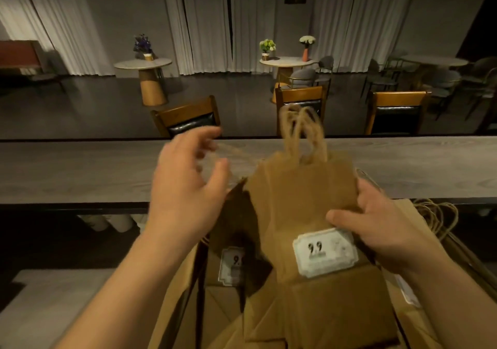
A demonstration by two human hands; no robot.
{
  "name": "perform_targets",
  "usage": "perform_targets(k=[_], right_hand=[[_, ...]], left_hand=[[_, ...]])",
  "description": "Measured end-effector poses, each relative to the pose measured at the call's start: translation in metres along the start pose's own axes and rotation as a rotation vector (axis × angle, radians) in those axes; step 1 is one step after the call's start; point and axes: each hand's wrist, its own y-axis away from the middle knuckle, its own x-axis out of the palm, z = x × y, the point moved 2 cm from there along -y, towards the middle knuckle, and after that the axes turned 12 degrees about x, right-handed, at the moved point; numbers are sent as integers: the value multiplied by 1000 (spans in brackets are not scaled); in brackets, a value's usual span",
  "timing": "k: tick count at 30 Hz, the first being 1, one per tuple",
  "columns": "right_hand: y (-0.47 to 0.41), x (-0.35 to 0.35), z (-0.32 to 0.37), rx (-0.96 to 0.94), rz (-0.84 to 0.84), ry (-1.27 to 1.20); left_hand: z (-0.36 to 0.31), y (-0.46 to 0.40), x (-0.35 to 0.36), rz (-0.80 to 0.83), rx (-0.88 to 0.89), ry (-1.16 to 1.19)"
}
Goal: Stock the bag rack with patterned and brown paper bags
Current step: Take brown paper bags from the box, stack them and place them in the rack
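A flat brown paper bag (301, 195) with twine handles and a white "9.9" label is held up over the counter. My right hand (376, 222) grips its right edge, thumb across the front. My left hand (185, 184) hovers at the bag's upper left, blurred, fingers spread and loosely curled near a blurred twine handle (231, 152); whether it touches the twine is unclear. Beneath lies a pile of more brown bags (309, 316), one showing another white label (232, 266). No patterned bag is in sight.
A long grey wooden counter (80, 168) runs across in front of me. More twine handles (435, 217) stick out at the right. Wooden chairs (188, 118) stand behind the counter, with round tables (144, 65) and flower pots further back.
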Motion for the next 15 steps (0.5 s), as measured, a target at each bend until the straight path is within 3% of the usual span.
perform_targets(k=[2, 4, 6, 10, 15], right_hand=[[-1, -10, 2, 26, -46, -199], [1, -17, 3, 80, -21, -362], [-1, -22, 1, 152, 3, -447], [-6, -25, -10, 303, 13, -430], [-15, -12, -28, 415, -23, -287]], left_hand=[[9, 15, -2, -68, -198, 140], [18, 33, 4, 93, -356, 149], [24, 45, 12, 274, -391, -9], [24, 54, 24, 408, -423, -57], [21, 50, 34, 395, -388, -47]])
